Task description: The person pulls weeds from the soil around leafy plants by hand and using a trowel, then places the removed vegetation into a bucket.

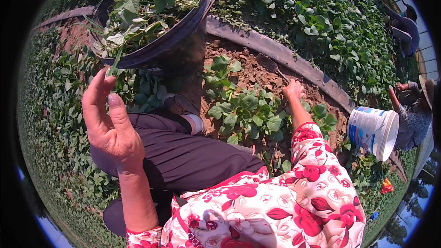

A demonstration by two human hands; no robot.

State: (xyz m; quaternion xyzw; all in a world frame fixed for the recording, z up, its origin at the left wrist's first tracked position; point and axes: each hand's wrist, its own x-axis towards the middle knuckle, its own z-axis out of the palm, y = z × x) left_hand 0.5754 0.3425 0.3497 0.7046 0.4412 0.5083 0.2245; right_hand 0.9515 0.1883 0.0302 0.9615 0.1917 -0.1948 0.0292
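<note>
My left hand (115,132) is raised below the rim of a large black bucket (165,53), fingers curled and thumb apart, with nothing plainly held. A long grass blade (118,58) hangs over the rim to its fingertips; whether they touch is unclear. Pulled weeds (148,13) heap the bucket to its top. Low over the reddish soil, my right hand (293,90) is closed around what looks like a small hand hoe, its flat blade (267,62) and thin neck pointing up-left; the grip is hidden. Leafy green plants (249,110) grow beside that hand.
A dark drip tape or plastic strip (275,48) curves along the row. To the right, a white plastic bucket (370,132) with a printed label lies tipped. Two other people, one (415,117) in a straw hat and one (406,32) farther off, crouch among the plants.
</note>
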